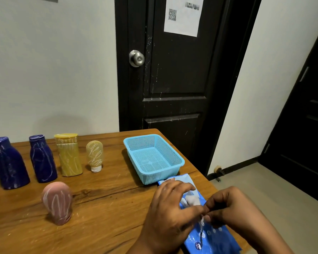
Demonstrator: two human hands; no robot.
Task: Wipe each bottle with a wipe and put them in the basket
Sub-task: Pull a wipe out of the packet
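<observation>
The blue plastic basket [152, 158] with tiny holes sits on the wooden table [103, 180]. It has nothing in it yet. Just in front of the basket lies a shiny blue wipe pack [207, 237], and a soft white wipe [191, 200] pokes out of it. The right hand [233, 208] curls its fingers and pinches a white bit of the wipe. The left hand [171, 204] bends over the pack, with its thumb by that pinch, but I cannot tell if it pinches too. The wipe looks thin and floppy, so it may tear. I think it is best pulled slowly by one corner. Left of the basket stand a small see-through tube [94, 155], a yellow bottle [69, 154], a smaller dark blue bottle [42, 160] and a big dark blue bottle [7, 164]. A pink tube [57, 202] stands nearer. All have white scribbles. They look like smooth, light plastic and may tip, so hold each around its middle.
</observation>
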